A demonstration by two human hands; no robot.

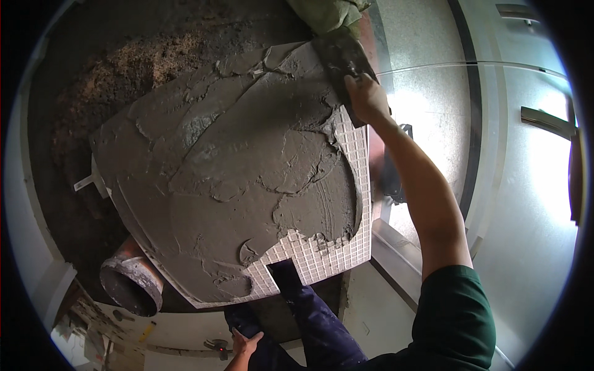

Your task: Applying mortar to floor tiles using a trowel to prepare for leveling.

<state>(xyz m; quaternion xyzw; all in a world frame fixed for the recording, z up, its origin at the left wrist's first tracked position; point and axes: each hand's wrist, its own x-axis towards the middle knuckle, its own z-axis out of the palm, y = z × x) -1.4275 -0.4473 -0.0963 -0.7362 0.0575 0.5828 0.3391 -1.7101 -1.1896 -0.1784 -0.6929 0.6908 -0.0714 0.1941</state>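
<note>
On tile (309, 261), uneven grey mortar (235, 173).

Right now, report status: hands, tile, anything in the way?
Right hand gripping trowel at far-right corner of tile. Left hand by leg. Mortar covers most of tile, near-right corner bare. Greenish bag beyond trowel.

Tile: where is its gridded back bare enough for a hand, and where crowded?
The tile is bare between the mortar and its near edge, beside the cut-out, and in a narrow strip up its right edge. Crowded: mortared middle and far right corner, where the right hand holds the trowel.
</note>
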